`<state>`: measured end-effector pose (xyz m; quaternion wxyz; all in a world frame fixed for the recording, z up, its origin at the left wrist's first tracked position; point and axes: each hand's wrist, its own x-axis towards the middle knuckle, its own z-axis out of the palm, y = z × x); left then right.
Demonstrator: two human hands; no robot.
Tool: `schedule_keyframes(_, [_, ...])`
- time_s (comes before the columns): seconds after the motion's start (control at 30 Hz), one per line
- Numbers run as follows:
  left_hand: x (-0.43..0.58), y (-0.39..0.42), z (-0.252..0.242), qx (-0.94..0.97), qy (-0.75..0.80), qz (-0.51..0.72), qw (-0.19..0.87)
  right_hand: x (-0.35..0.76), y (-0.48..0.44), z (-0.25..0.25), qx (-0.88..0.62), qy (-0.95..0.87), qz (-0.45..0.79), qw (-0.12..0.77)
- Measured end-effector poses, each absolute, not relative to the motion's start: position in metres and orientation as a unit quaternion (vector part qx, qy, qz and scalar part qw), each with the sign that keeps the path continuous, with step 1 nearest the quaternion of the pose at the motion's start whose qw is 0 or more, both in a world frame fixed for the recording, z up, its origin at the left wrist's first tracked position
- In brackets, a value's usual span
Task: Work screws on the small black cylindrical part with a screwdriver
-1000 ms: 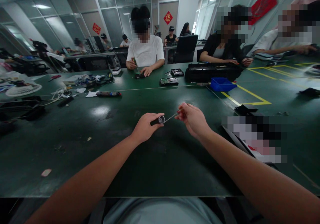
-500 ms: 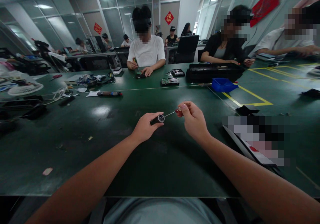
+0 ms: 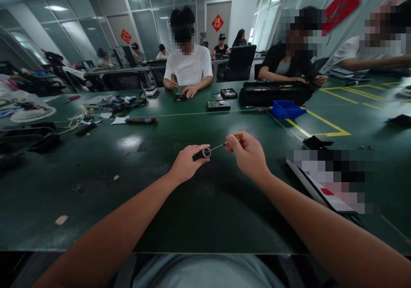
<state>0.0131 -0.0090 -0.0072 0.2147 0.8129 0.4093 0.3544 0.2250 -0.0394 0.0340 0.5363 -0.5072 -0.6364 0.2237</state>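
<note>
My left hand (image 3: 186,163) is closed around a short black cylinder (image 3: 206,152) with a silver ring at its open end, which faces right. What kind of part it is I cannot make out. Between thumb and fingers, my right hand (image 3: 250,153) grips a screwdriver (image 3: 216,147) with a thin metal shaft and a partly hidden reddish handle. The shaft slants down to the left, and its tip reaches the ringed end of the cylinder. Both hands are held over the green table (image 3: 208,219).
A blue tray (image 3: 287,109) and opened hard drives (image 3: 218,105) lie farther back. A dark tool with a red tip (image 3: 141,120) rests left of them. Cables and parts (image 3: 112,103) clutter the left. Across the table a person in a white shirt (image 3: 188,67) works.
My right hand has shifted its fingers slightly around the screwdriver handle, and the shaft has moved a little to the left. My left hand and the cylinder stay nearly still.
</note>
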Motion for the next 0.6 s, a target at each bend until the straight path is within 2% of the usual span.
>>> schedule_keyframes(0.23, [0.0122, -0.0082, -0.0075, 0.814, 0.398, 0.363, 0.217, 0.2260, -0.0421, 0.0349, -0.550, -0.662, 0.126, 0.493])
schedule_keyframes(0.6, [0.0108, -0.0063, -0.0119, 0.812, 0.396, 0.369, 0.219, 0.2245, -0.0475, 0.0371, -0.454, -0.731, 0.144, 0.488])
